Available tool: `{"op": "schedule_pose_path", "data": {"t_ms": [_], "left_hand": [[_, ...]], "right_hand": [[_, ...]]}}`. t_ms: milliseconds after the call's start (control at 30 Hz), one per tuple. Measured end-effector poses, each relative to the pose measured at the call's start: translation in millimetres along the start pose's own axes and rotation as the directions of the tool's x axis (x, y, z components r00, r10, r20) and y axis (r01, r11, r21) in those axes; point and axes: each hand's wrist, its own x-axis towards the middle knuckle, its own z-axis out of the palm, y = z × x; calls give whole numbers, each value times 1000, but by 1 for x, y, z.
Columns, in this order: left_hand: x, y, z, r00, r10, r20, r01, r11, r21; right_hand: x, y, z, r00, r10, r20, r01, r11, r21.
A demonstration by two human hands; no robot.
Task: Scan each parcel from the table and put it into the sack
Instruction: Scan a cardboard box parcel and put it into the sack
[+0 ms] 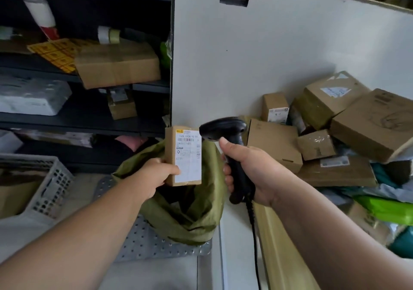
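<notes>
My left hand grips a small upright cardboard parcel with a white shipping label facing me. It hangs just above the open mouth of the green sack. My right hand holds a black barcode scanner by its handle. The scanner's head points left, almost touching the top right corner of the parcel. A black cable runs down from the scanner's handle.
A pile of cardboard boxes and green and grey mailer bags lies on the table at right, against a white partition. Dark shelves with boxes stand at left. A grey perforated crate sits at lower left.
</notes>
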Motion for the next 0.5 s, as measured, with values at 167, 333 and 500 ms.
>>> {"op": "schedule_pose_path", "data": {"t_ms": [167,333,500], "left_hand": [[24,-11,-6,998,-60,-4,61,998,6],[39,-22,-7,995,-93,-31,94,995,28],[51,-33,-4,988,-127,-87,134,987,84]], "right_hand": [[22,4,2,998,53,16,-53,999,-15],[33,8,-1,997,72,14,-72,997,-13],[40,18,-8,995,96,-6,-96,995,7]]}}
